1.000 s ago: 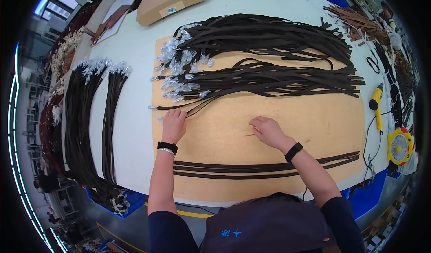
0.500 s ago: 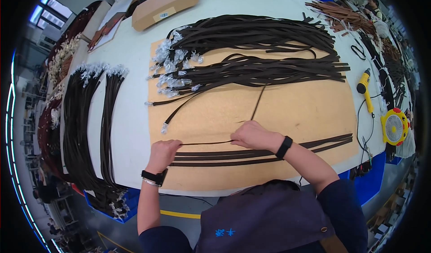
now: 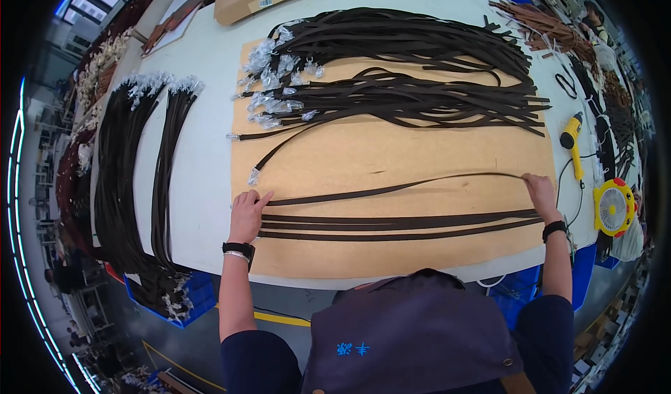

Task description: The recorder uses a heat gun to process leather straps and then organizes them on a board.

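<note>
Dark brown, a long flat flexible strip (image 3: 328, 198) is now spanning the gap between the hands, whereas half a second ago only a short stretch was running between them. The right hand (image 3: 539, 195) is sitting much farther out to the right, its fingers pinching the strip's right end. The left hand (image 3: 246, 216) is covering the left end (whether it is pinching or only pressing, I cannot tell).

Nearer the body than both hands, flat dark brown strips (image 3: 447, 221) are lying side by side on a tan rectangular sheet (image 3: 377, 156), the left hand and wrist hiding their left ends. Just beyond the left hand, a loose dark strip's clear plastic-wrapped end (image 3: 254, 177) is resting on the sheet. Farther beyond the hands, two heaps of dark strips (image 3: 405, 38) are spreading across it. Left of the left hand, dark hanging bundles (image 3: 126, 177) are drooping over the table edge. Beyond the right hand, a yellow gun-shaped tool (image 3: 571, 132) is lying, and a round yellow fan (image 3: 615, 207) is standing to its right.
</note>
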